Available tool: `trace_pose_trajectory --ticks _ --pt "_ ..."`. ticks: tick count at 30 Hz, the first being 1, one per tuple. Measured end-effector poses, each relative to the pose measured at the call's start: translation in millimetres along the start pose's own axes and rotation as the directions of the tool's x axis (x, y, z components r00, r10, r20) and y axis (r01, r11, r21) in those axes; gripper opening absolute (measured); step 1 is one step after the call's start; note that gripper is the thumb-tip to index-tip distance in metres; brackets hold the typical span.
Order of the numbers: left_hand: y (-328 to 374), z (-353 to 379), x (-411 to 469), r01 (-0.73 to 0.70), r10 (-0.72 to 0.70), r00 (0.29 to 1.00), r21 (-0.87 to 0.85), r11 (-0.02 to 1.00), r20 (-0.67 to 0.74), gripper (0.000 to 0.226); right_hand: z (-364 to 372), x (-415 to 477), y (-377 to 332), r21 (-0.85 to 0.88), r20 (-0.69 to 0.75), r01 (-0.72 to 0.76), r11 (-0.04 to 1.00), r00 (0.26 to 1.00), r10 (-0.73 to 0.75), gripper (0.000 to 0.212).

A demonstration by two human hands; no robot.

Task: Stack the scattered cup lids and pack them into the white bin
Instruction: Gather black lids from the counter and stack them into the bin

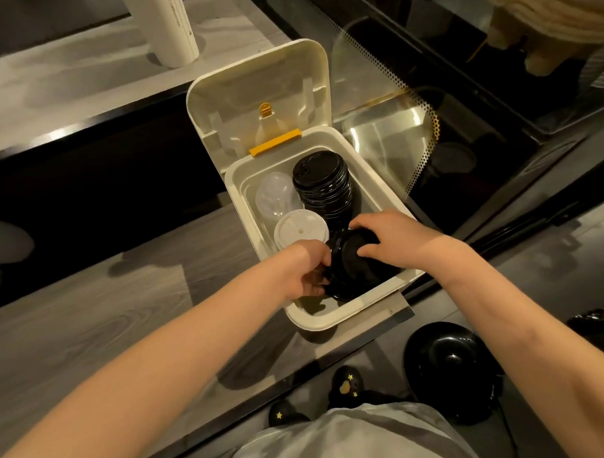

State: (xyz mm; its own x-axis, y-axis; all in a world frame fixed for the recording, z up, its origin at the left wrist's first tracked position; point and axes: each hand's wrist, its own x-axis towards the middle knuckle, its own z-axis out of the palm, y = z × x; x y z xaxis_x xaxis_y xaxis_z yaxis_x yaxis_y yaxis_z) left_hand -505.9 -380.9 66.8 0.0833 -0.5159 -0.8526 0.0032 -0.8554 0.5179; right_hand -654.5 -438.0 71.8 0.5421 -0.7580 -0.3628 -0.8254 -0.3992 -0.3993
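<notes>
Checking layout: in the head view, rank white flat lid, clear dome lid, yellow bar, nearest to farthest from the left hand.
1. White flat lid, beside the left hand.
2. Clear dome lid, far left in the bin.
3. Yellow bar, along its back edge.

The bin (331, 322) sits mid-frame on the desk (91, 322), its hinged cover (254, 90) standing open behind it. Inside, a tall stack (323, 187) stands back right, dome lids (275, 195) back left, a flat lid (300, 230) before those. My left grip (303, 268) and right grip (386, 238) hold the near stack (353, 268) between them at the bin's front end.
</notes>
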Motion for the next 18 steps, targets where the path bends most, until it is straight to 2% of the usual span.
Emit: trace_pose_trajectory --ticks 3,4,5,6,8,9,10,12,15,18 --pt "-1.4 0.6 0.0 -0.045 0.045 0.999 0.031 0.999 -0.004 0.017 3.4 5.7 -8.4 -0.104 0.023 -0.014 0.994 1.0 0.016 0.053" --pt "-1.0 1.2 -0.1 -0.081 0.082 0.997 0.112 0.99 -0.002 0.017 1.8 8.5 -10.0 -0.125 0.035 -0.02 0.992 0.999 0.024 0.053" --pt "-1.2 1.0 0.6 -0.138 0.141 0.99 0.263 0.955 0.007 0.017 -0.5 11.1 -11.0 -0.133 0.051 -0.027 0.991 0.998 0.034 0.052" --pt "-2.1 -0.2 0.1 -0.205 0.215 0.976 0.461 0.863 0.031 0.014 -2.7 13.2 -11.2 -0.129 0.067 -0.034 0.991 0.997 0.043 0.051" --pt "-6.5 -3.1 -2.9 -0.325 0.402 0.91 0.78 0.534 0.104 0.011 -6.9 16.2 -10.9 -0.1 0.095 -0.057 0.993 0.993 0.067 0.051" --pt "-9.4 -4.7 -3.9 -0.357 0.493 0.86 0.848 0.392 0.134 0.013 -9.0 17.0 -10.4 -0.087 0.104 -0.069 0.994 0.992 0.078 0.05" --pt "-12.3 -5.4 -3.4 -0.387 0.562 0.813 0.863 0.325 0.153 0.021 -10.8 17.4 -10.3 -0.077 0.109 -0.076 0.994 0.99 0.084 0.049" --pt "-15.4 -5.6 -1.1 -0.445 0.607 0.775 0.834 0.327 0.176 0.04 -12.6 19.8 -9.3 -0.07 0.112 -0.084 0.994 0.989 0.091 0.044" --pt "-15.5 -2.8 7.8 -0.44 0.569 0.803 0.822 0.363 0.178 0.053 -12.6 26.0 -9.0 -0.098 0.165 -0.114 0.989 0.978 0.129 0.041" --pt "-12.3 -0.8 11.7 -0.39 0.574 0.801 0.874 0.289 0.168 0.056 -11.4 31.2 -11.1 -0.101 0.259 -0.131 0.986 0.953 0.154 0.043"
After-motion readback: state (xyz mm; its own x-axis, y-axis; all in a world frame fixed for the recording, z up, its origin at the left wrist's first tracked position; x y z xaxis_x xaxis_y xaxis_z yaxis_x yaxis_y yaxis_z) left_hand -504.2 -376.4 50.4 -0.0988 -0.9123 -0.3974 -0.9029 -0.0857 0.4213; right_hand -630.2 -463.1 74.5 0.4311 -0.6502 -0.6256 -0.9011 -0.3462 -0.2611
